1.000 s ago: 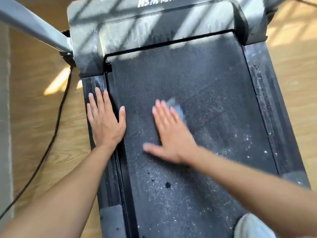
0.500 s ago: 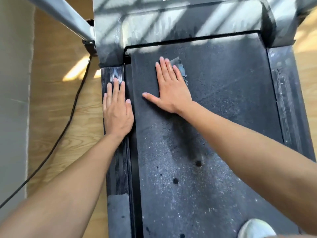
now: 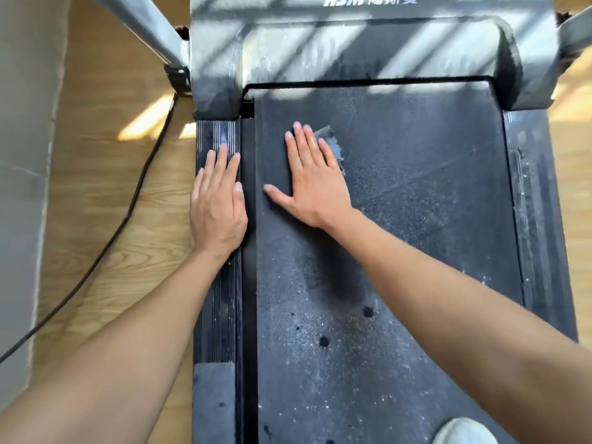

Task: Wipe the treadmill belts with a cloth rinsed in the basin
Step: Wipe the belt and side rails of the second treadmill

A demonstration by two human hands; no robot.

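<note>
I read this as a home or gym workout room, dusty treadmill (image 3: 368, 43), light wood floor (image 3: 105, 193), black power cable (image 3: 96, 267) across it, grey wall (image 3: 22, 155), sun patches

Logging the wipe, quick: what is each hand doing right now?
Left hand: open, flat on the left side rail, holding nothing.
Right hand: open, straight fingers pressing the grey cloth onto the treadmill belt.

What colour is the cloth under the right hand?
Grey-blue: the cloth pokes out beside the right hand on the dark belt, best seen in the head view.
</note>
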